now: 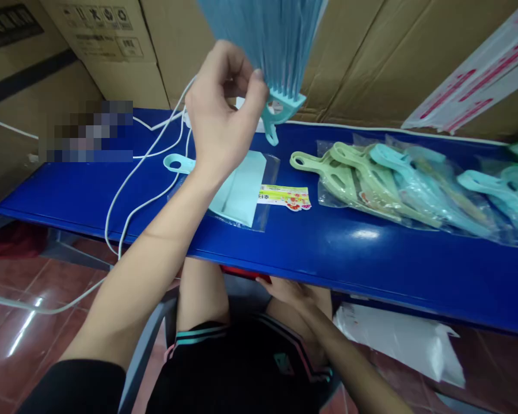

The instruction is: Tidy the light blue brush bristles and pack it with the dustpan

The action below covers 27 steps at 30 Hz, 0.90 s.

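Observation:
My left hand is raised over the blue table and closed, pinching the bristles of a light blue hand brush. The brush hangs bristles up, its short handle pointing down; its top runs out of view. Below my left forearm lies a light blue dustpan on a clear plastic bag, partly hidden by the arm. A yellow and white printed card sits against the dustpan's right side. My right hand rests on my thigh below the table edge, fingers stretched out and partly in shadow, with nothing seen in it.
Several bagged green and blue dustpan sets lie on the right of the table. A white cable loops over its left side. Cardboard boxes stand behind. A white plastic bag is under the table.

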Each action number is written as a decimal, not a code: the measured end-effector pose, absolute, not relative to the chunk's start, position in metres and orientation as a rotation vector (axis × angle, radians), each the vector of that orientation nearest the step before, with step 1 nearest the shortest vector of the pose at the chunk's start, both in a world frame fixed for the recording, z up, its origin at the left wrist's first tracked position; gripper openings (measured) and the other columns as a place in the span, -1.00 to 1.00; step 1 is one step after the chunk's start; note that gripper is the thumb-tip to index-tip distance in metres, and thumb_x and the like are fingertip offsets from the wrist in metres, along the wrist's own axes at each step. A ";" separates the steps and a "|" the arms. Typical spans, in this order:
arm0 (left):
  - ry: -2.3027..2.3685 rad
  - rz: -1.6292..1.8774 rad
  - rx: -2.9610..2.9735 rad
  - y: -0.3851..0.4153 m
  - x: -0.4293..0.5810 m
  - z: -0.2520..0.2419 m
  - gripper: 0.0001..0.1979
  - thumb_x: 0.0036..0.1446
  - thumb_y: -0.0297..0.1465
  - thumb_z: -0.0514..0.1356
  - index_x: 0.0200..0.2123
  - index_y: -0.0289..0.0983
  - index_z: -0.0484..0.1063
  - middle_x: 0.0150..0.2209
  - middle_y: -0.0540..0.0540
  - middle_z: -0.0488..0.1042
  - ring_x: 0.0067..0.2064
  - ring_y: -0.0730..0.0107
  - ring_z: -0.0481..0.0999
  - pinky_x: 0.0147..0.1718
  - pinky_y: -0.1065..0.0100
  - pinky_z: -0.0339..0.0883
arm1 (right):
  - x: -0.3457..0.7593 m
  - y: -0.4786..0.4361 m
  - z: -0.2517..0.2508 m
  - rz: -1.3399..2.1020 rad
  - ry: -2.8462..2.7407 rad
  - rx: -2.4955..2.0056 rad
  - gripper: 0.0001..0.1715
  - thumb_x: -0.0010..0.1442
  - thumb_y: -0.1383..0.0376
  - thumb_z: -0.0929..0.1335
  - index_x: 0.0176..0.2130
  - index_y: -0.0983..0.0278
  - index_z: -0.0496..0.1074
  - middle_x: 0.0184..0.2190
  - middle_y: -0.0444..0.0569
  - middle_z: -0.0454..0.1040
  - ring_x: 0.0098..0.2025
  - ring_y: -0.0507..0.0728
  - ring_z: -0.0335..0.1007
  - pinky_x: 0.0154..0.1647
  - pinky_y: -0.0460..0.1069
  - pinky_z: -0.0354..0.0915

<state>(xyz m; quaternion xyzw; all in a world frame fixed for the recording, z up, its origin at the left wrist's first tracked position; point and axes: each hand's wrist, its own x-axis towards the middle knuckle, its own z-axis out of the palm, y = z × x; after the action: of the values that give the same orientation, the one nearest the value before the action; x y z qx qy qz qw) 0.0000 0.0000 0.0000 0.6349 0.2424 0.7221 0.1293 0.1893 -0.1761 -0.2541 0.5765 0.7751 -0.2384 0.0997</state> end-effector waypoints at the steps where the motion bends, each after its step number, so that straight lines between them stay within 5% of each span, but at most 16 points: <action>1: 0.707 2.103 1.865 0.000 0.000 0.000 -0.57 0.20 -0.65 0.39 -0.50 -0.16 0.26 -0.46 0.03 0.29 -0.42 0.33 0.34 -0.27 0.29 0.34 | 0.185 -0.180 -0.248 -0.710 2.311 1.659 -0.58 0.49 0.09 0.39 0.19 0.28 0.52 0.22 0.11 0.51 0.27 0.20 0.48 0.39 0.26 0.40; 4: 0.700 2.049 1.927 -0.001 -0.001 -0.001 -0.53 0.17 -0.69 0.38 -0.51 -0.14 0.21 -0.47 0.03 0.28 -0.43 0.33 0.33 -0.30 0.27 0.33 | 0.165 -0.207 -0.219 -0.770 2.431 1.397 -0.70 0.48 0.20 0.37 0.07 0.32 0.58 0.11 0.13 0.60 0.23 0.25 0.53 0.31 0.22 0.43; 8: 0.649 2.060 1.861 -0.004 0.001 -0.002 -0.55 0.28 -0.67 0.30 -0.47 -0.13 0.18 -0.44 0.01 0.27 -0.40 0.33 0.28 -0.27 0.25 0.27 | 0.150 -0.246 -0.151 -0.843 2.615 1.019 -0.75 0.40 0.13 0.44 -0.08 0.26 0.59 -0.16 0.04 0.66 -0.09 0.21 0.62 -0.08 0.06 0.45; 12: 0.690 2.026 1.854 -0.007 0.005 0.000 -0.49 0.20 -0.76 0.34 -0.51 -0.16 0.17 -0.48 0.03 0.22 -0.43 0.40 0.20 -0.29 0.29 0.26 | 0.162 -0.220 -0.051 -0.495 3.296 0.922 -0.69 0.46 0.12 0.37 -0.32 0.19 0.38 -0.48 -0.17 0.43 -0.46 0.07 0.32 -0.43 0.04 0.17; 14: 0.706 2.047 1.724 -0.007 0.007 0.002 -0.49 0.24 -0.77 0.31 -0.52 -0.18 0.18 -0.49 0.04 0.22 -0.42 0.42 0.23 -0.29 0.31 0.27 | 0.168 -0.177 -0.008 -0.027 3.550 1.070 -0.64 0.47 0.27 0.35 -0.40 0.20 0.26 -0.52 -0.18 0.34 -0.46 0.03 0.24 -0.41 0.00 0.15; 16: 0.741 2.031 1.567 -0.006 0.009 0.003 -0.50 0.28 -0.76 0.28 -0.53 -0.18 0.19 -0.50 0.04 0.23 -0.43 0.43 0.27 -0.34 0.32 0.27 | 0.170 -0.126 0.019 0.399 3.570 1.489 -0.60 0.44 0.13 0.34 -0.40 0.17 0.21 -0.47 -0.10 0.32 -0.37 0.09 0.30 -0.30 0.01 0.26; 18: 0.771 2.021 1.450 -0.006 0.011 0.003 -0.53 0.32 -0.71 0.26 -0.52 -0.17 0.21 -0.50 0.04 0.25 -0.46 0.42 0.32 -0.40 0.31 0.27 | 0.168 -0.083 0.028 0.368 3.428 1.738 -0.60 0.34 -0.08 0.39 -0.21 0.18 0.35 -0.21 0.05 0.47 -0.08 0.24 0.46 -0.03 0.13 0.43; 21: 0.766 2.031 1.350 -0.007 0.013 0.003 -0.57 0.37 -0.65 0.24 -0.49 -0.16 0.22 -0.49 0.04 0.31 -0.44 0.40 0.44 -0.47 0.33 0.29 | 0.162 -0.045 0.015 0.285 3.349 1.909 -0.23 0.28 -0.21 0.43 0.21 0.22 0.33 0.15 0.19 0.47 0.19 0.36 0.44 0.24 0.25 0.40; 23: 0.747 2.023 1.290 -0.007 0.015 0.004 -0.56 0.40 -0.63 0.24 -0.49 -0.17 0.21 -0.49 0.04 0.31 -0.40 0.41 0.49 -0.47 0.35 0.34 | 0.161 -0.037 0.000 0.208 3.322 1.991 -0.20 0.38 -0.19 0.35 0.35 0.22 0.24 0.17 0.20 0.49 0.20 0.36 0.47 0.23 0.24 0.40; 27: 0.621 1.933 1.220 -0.007 0.018 0.006 -0.54 0.46 -0.65 0.17 -0.49 -0.19 0.21 -0.47 0.03 0.29 -0.37 0.45 0.47 -0.35 0.36 0.51 | 0.161 -0.038 -0.018 0.101 3.308 2.054 -0.40 0.53 -0.08 0.19 0.32 0.19 0.31 0.06 0.14 0.57 0.16 0.32 0.53 0.13 0.14 0.42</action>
<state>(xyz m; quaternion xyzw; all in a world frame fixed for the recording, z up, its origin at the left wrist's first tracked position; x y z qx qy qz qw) 0.0180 -0.0071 0.0055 0.4771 0.2429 0.7558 0.3770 0.1609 -0.0380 -0.0184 0.4903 0.7898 0.0241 -0.3678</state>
